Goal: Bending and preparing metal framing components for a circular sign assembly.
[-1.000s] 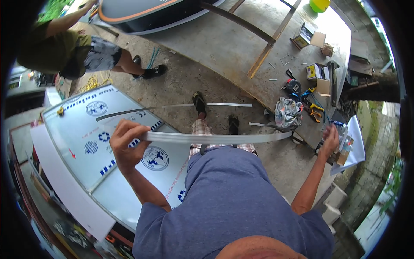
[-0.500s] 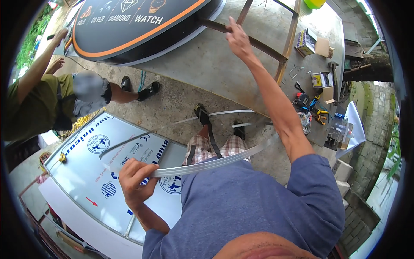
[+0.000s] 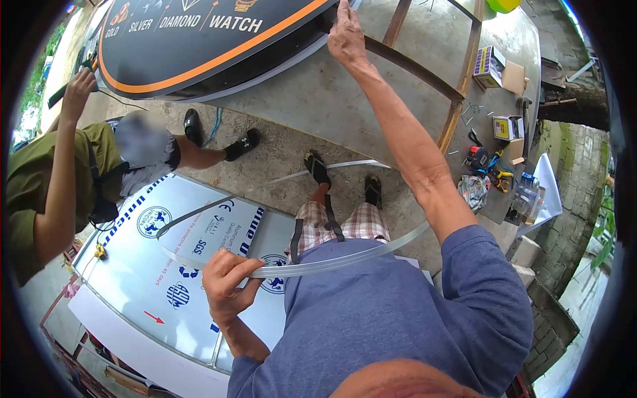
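Note:
A long, thin, silvery flexible strip (image 3: 332, 266) bows in a loop in front of my body. Its near part is pinched between the thumb and fingers of my left hand (image 3: 231, 282). One side of the loop bends back across the printed panel, and another runs under my right forearm. My right hand (image 3: 347, 38) reaches far forward, fingers stretched along the edge of a large black oval sign (image 3: 179, 63) with an orange border and white lettering. Whether its fingertips press on the sign's side is hard to see.
The sign lies on a grey table (image 3: 292, 109) beside a rusty metal frame (image 3: 458, 99). Small boxes (image 3: 490, 66), screws, a tape measure (image 3: 478, 158) and pliers (image 3: 503, 180) lie at right. A film-covered panel (image 3: 192, 232) is at left, near a co-worker (image 3: 60, 186) holding a dark tool.
My right hand has moved forward and left onto the sign's edge. My left hand, with the strip, has shifted slightly right. The co-worker's arms have moved.

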### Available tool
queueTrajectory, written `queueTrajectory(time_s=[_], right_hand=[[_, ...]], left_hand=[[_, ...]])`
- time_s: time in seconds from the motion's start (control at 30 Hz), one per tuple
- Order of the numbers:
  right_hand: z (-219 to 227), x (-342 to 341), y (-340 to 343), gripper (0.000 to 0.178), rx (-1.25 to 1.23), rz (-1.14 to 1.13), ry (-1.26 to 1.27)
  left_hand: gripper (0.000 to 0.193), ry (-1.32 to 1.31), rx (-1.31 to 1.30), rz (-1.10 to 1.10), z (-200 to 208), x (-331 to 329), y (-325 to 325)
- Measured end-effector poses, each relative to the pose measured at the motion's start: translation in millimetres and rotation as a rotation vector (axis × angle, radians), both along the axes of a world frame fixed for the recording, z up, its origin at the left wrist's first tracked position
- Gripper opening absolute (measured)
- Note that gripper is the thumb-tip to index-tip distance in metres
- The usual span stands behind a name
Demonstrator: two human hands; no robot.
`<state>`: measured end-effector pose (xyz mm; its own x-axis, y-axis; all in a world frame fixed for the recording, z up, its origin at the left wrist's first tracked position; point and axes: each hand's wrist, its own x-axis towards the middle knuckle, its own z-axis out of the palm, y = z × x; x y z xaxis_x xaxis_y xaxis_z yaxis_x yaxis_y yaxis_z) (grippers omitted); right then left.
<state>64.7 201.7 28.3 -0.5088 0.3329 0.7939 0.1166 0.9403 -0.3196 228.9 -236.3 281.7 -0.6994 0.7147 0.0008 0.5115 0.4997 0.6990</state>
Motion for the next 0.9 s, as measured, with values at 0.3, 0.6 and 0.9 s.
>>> queueTrajectory(time_s=[0.3, 0.6, 0.9], right_hand=[[17, 13, -56, 0.084, -0.304, 0.042, -0.309], [16, 25, -56, 0.09, -0.142, 0.001, -0.295], [19, 21, -76, 0.089, -0.146, 0.061, -0.363]], left_hand=[[0.037, -0.017, 0.003, -0.01, -2, -1, 1], [0.036, -0.017, 0.005, -0.038, -7, 4, 6], [0.035, -0.017, -0.008, 0.011, 7, 23, 5]])
